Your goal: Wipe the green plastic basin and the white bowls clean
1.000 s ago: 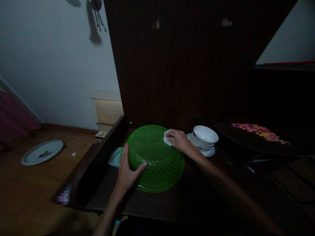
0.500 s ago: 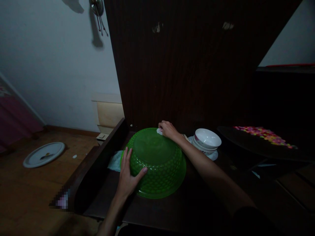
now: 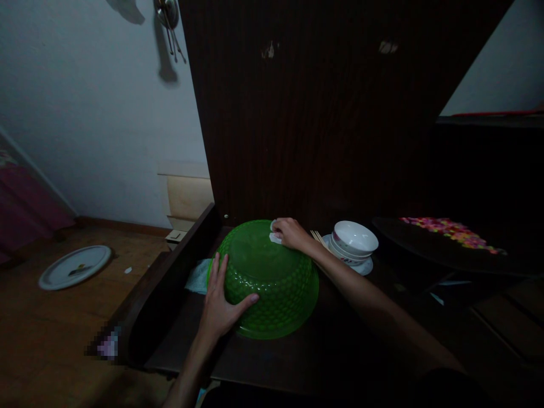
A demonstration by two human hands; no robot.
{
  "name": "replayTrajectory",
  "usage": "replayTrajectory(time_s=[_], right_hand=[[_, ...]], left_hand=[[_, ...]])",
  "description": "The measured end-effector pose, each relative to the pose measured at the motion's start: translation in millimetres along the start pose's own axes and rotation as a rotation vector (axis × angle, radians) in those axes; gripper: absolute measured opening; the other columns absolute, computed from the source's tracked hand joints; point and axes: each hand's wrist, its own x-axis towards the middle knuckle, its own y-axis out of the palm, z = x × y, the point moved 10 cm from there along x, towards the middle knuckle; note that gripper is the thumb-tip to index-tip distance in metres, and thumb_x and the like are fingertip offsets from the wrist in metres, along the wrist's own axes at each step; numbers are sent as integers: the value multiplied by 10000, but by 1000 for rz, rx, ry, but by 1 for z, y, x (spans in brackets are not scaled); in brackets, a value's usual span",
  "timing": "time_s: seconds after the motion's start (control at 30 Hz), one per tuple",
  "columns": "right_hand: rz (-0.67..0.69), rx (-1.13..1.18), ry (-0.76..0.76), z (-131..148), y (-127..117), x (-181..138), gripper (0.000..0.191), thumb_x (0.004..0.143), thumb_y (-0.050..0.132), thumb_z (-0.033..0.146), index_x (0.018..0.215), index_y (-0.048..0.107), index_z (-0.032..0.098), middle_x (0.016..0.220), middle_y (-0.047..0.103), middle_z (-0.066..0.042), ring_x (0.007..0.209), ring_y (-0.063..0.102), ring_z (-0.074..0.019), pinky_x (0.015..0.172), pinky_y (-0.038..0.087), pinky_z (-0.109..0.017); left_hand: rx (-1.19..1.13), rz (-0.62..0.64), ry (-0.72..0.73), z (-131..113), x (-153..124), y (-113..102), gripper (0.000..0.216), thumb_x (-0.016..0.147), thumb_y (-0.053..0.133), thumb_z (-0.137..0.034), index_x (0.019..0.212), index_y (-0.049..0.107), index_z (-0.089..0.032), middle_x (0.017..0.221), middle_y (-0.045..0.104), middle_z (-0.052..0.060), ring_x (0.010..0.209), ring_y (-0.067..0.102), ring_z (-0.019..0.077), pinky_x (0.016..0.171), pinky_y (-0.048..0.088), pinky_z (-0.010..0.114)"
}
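Note:
A green plastic basin (image 3: 267, 272) lies upside down on a dark wooden table (image 3: 340, 340). My left hand (image 3: 221, 303) rests flat on its near left side, fingers spread. My right hand (image 3: 289, 232) is closed on a small white wad of tissue (image 3: 275, 238) and presses it against the far edge of the basin's bottom. A pale cloth (image 3: 199, 276) shows just left of the basin.
Stacked white bowls (image 3: 353, 241) on a saucer stand right of the basin, with chopsticks (image 3: 318, 237) beside them. A dark tray with coloured bits (image 3: 450, 232) is further right. A tall dark wooden panel (image 3: 323, 113) rises behind. A white plate (image 3: 74, 266) lies on the floor at left.
My right hand with the tissue moved from the basin's right side to its far edge, then slid slightly nearer across the bottom. My left hand stayed pressed on the basin.

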Motion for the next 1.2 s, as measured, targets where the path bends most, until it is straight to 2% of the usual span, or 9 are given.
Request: replayTrajectory(time_s=[0.2, 0.33, 0.5, 0.67, 0.9, 1.07, 1.2], right_hand=[[15, 95, -71, 21, -8, -46, 82, 853, 651, 88, 824, 712, 136, 869, 691, -56, 790, 618, -160, 701, 393, -249], [75, 199, -171, 35, -17, -74, 128, 819, 653, 57, 812, 732, 157, 845, 692, -38, 826, 642, -173, 756, 432, -268], [96, 281, -184, 35, -21, -86, 150, 772, 694, 36, 802, 751, 171, 903, 700, -41, 872, 661, -173, 813, 467, -284], [25, 262, -163, 30, -17, -65, 124, 764, 710, 41, 757, 739, 161, 1023, 681, -66, 923, 662, -169, 822, 481, -271], [-5, 84, -45, 6, 2, -3, 83, 820, 680, 84, 804, 750, 126, 873, 715, -74, 816, 658, -165, 736, 443, -241], [-38, -21, 43, -12, 7, 41, 147, 815, 637, 64, 842, 766, 129, 918, 727, -104, 852, 653, -194, 725, 417, -253], [-50, -68, 96, -16, 11, 61, 190, 822, 605, 64, 878, 773, 135, 960, 727, -118, 856, 649, -202, 715, 411, -260]], left_hand=[[10, -14, 22, -1, 0, -1, 1044, 735, 758, -567, 1572, 196, -292, 1667, 157, 144, 1514, 217, 362, 1185, 271, 599], [26, -4, 29, -2, 0, 0, 1049, 738, 757, -563, 1574, 187, -286, 1667, 153, 151, 1508, 232, 366, 1181, 277, 604], [15, -11, 37, -1, 0, 0, 1045, 740, 761, -555, 1572, 186, -291, 1668, 148, 145, 1513, 221, 361, 1181, 281, 601], [6, -6, 59, -4, -1, 0, 1023, 755, 755, -545, 1569, 194, -280, 1664, 152, 160, 1508, 235, 364, 1172, 288, 613], [23, 2, 61, -5, -2, -2, 1032, 749, 772, -513, 1573, 184, -309, 1666, 162, 139, 1505, 239, 372, 1163, 311, 613], [18, 14, 49, -3, -3, 0, 1033, 750, 768, -527, 1573, 187, -301, 1669, 145, 144, 1510, 219, 376, 1162, 309, 615], [10, 13, 59, -2, -3, 1, 1029, 752, 758, -552, 1571, 193, -292, 1672, 135, 141, 1517, 198, 368, 1172, 292, 610]])
